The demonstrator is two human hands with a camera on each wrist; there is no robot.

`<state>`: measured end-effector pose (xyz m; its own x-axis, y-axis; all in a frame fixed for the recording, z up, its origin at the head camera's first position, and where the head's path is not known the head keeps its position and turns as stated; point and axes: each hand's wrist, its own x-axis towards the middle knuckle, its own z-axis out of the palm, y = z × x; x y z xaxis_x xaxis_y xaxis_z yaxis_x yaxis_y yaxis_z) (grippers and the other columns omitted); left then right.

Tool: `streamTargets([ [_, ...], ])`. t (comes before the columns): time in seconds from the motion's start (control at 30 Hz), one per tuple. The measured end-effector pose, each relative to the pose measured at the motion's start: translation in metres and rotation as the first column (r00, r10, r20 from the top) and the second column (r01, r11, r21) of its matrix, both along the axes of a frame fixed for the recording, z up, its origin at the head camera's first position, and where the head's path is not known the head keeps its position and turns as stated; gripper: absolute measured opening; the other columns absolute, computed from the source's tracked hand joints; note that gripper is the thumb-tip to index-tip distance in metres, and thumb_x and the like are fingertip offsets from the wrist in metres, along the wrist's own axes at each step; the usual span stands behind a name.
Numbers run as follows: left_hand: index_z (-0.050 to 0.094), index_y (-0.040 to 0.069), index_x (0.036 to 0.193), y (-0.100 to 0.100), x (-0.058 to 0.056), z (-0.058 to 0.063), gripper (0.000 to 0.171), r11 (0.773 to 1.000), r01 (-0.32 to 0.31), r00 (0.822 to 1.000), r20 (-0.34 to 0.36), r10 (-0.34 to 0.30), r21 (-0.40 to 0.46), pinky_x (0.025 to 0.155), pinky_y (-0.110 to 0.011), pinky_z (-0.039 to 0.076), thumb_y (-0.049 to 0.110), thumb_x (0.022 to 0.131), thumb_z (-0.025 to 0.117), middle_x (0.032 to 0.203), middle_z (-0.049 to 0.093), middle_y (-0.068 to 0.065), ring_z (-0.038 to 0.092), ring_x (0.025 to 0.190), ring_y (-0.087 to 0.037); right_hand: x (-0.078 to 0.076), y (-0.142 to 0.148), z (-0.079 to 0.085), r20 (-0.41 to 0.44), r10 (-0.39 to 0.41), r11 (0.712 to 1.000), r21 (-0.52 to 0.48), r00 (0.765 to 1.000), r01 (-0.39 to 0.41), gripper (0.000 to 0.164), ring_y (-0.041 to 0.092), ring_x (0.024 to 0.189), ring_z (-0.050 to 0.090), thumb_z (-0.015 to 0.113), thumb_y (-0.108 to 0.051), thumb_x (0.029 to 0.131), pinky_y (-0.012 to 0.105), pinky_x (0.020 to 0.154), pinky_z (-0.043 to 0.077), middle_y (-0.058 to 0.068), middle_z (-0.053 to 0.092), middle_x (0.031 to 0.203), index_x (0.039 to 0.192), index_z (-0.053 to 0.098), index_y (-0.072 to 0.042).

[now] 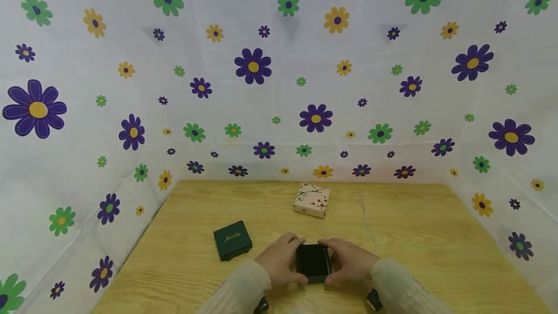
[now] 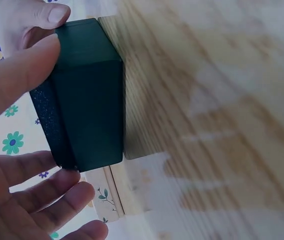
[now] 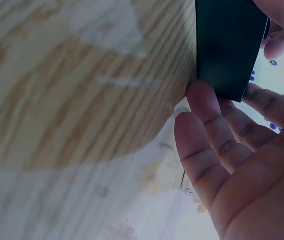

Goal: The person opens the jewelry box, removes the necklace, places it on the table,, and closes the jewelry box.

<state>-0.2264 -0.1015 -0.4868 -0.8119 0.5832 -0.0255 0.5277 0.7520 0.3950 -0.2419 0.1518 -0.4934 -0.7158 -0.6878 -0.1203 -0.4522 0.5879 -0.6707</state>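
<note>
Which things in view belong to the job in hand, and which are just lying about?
In the job:
dark green box, gripped by the left fingers and right fingers
green "Jewelry" piece, probably its lid, judging by colour

Lying about, it seems:
cream patterned box, towards the table's far edge
thin chain, untouched, though it may be needed

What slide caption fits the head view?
Left hand and right hand hold a dark box, a floral box farther back on the table.
</note>
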Motion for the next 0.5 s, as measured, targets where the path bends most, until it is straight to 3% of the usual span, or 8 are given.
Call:
streamTargets([
  [0.27, 0.042, 0.007, 0.145, -0.0011, 0.0009, 0.0029, 0.091, 0.999, -0.013, 0.999, 0.033, 0.011, 0.037, 0.080, -0.027, 0.045, 0.054, 0.075, 0.077, 0.117, 0.045, 0.002, 0.042, 0.095, -0.008, -0.0004, -0.0011, 0.0034, 0.001, -0.012, 1.000, 0.006, 1.000, 0.012, 0.089, 0.012, 0.097, 0.055, 0.080, -0.039, 0.078, 0.035, 0.087, 0.047, 0.003, 0.048, 0.135, 0.148, 0.035, -0.007],
  [0.5, 0.047, 0.008, 0.137, -0.0028, 0.0000, 0.0016, 0.078, 0.990, -0.045, 0.995, 0.099, 0.032, 0.135, 0.086, -0.029, 0.046, 0.043, 0.076, 0.080, 0.115, 0.043, 0.006, 0.043, 0.100, -0.009, -0.0012, -0.0014, 0.0021, 0.006, -0.017, 1.000, 0.007, 1.000, 0.017, 0.089, 0.012, 0.097, 0.056, 0.081, -0.038, 0.077, 0.035, 0.089, 0.046, 0.003, 0.048, 0.136, 0.147, 0.036, -0.007],
])
